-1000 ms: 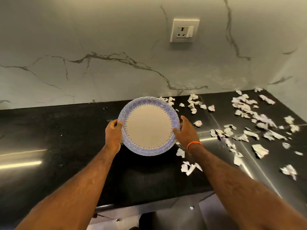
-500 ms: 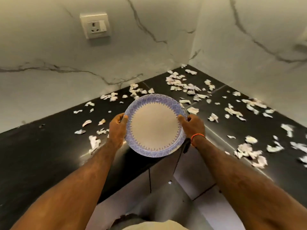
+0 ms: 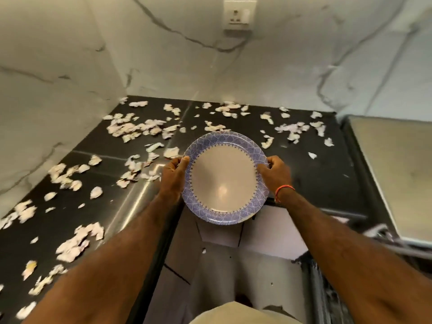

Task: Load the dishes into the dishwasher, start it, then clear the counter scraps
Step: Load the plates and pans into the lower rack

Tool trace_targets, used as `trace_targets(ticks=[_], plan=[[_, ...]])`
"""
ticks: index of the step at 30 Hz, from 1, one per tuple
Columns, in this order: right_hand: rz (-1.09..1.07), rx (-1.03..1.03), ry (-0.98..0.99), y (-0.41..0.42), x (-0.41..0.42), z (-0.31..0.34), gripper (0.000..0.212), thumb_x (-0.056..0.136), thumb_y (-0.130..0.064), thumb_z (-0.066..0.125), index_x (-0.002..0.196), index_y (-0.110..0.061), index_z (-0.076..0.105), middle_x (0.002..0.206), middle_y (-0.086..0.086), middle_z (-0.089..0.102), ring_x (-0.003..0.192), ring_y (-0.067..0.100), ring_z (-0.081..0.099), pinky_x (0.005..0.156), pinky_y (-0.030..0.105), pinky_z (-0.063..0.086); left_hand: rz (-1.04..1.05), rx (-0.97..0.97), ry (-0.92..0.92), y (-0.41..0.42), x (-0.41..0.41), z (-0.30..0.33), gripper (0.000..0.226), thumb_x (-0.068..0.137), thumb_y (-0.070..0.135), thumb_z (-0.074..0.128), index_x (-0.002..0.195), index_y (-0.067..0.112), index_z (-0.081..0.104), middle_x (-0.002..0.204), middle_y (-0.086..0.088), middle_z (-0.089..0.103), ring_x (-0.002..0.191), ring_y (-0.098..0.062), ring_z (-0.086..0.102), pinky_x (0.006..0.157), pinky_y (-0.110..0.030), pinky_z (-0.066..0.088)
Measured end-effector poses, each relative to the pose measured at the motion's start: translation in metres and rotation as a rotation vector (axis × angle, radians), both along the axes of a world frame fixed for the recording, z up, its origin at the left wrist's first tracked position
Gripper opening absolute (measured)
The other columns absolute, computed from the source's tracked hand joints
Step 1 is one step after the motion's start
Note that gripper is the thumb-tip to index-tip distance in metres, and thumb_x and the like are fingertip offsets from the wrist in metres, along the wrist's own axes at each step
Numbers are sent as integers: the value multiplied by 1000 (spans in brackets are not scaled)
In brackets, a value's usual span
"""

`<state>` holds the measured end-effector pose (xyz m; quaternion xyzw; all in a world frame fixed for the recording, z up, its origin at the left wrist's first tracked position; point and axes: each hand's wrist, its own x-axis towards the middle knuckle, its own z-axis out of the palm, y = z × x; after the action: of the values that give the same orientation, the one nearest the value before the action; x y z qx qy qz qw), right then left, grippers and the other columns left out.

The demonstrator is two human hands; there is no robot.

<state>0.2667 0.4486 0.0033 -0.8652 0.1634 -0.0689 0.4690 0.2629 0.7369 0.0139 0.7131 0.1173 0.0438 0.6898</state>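
In the head view, the left hand (image 3: 173,176) gripped the plate (image 3: 225,177) at its left rim, fingers curled round the edge with the thumb lying on the blue border. The right hand (image 3: 275,172) held the opposite rim the same way, thumb on top and fingers tucked beneath, an orange band (image 3: 284,189) circling the wrist just behind it. The plate sat level between the two hands, face up, its pale centre bare and ringed by the blue patterned border. It was held in the air, its far half above the front edge of the black counter (image 3: 315,174) and its near half above the pale floor (image 3: 233,272) below. Torn paper scraps (image 3: 131,129) lay scattered over the counter to the left of the plate and behind it, with a thinner scatter to its right. A wall socket (image 3: 239,16) sat on the marble wall (image 3: 70,66) well behind the plate. To the plate's right, past the counter's end, stood a flat pale surface with a dark frame (image 3: 392,174); what it was could not be told.
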Motion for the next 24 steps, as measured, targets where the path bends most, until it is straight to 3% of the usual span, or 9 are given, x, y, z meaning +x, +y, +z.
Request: trace_targets(ticks=[4, 8, 12, 15, 18, 24], plan=[[-149, -52, 53, -55, -51, -16, 23, 86, -30, 67, 91, -10, 58, 76, 6, 61, 71, 26, 55, 70, 39, 48, -282, 8, -20, -60, 8, -14, 17, 101, 32, 62, 93, 20, 72, 87, -5, 75, 80, -25, 70, 79, -45, 59], [-335, -8, -1, -111, -109, -24, 19, 87, -27, 67, 103, -18, 62, 83, -2, 64, 77, 20, 59, 75, 36, 49, -559, 27, -39, -134, 6, -19, 23, 102, 34, 60, 100, 13, 70, 90, -10, 73, 80, -26, 68, 79, -48, 57], [-520, 48, -30, -167, -156, -24, 23, 91, -20, 67, 112, -12, 63, 92, 0, 64, 84, 22, 60, 81, 37, 50, -775, 25, -65, -208, -3, -21, 27, 98, 36, 64, 102, 11, 73, 99, -20, 74, 85, -33, 69, 85, -57, 57], [-646, 48, 27, -212, -203, -24, 28, 95, -19, 62, 121, -11, 58, 100, 6, 65, 89, 25, 61, 75, 29, 44, -959, 39, -44, -274, -15, -21, 26, 99, 29, 64, 110, 6, 71, 105, -26, 73, 91, -37, 70, 87, -61, 56], [-746, 16, 106, -259, -257, -36, 34, 93, -19, 61, 126, -12, 55, 114, 15, 67, 99, 33, 63, 79, 34, 44, -1101, 93, -33, -347, -36, -29, 20, 97, 26, 66, 112, 14, 73, 105, -18, 75, 97, -37, 73, 89, -57, 57], [-882, -72, 265, -333, -362, -68, 20, 95, -21, 56, 112, -12, 60, 106, 19, 70, 98, 38, 65, 76, 34, 43, -1307, 153, -44, -473, -108, -50, 13, 97, 12, 67, 102, 19, 76, 92, -2, 77, 81, -13, 69, 82, -41, 57]])
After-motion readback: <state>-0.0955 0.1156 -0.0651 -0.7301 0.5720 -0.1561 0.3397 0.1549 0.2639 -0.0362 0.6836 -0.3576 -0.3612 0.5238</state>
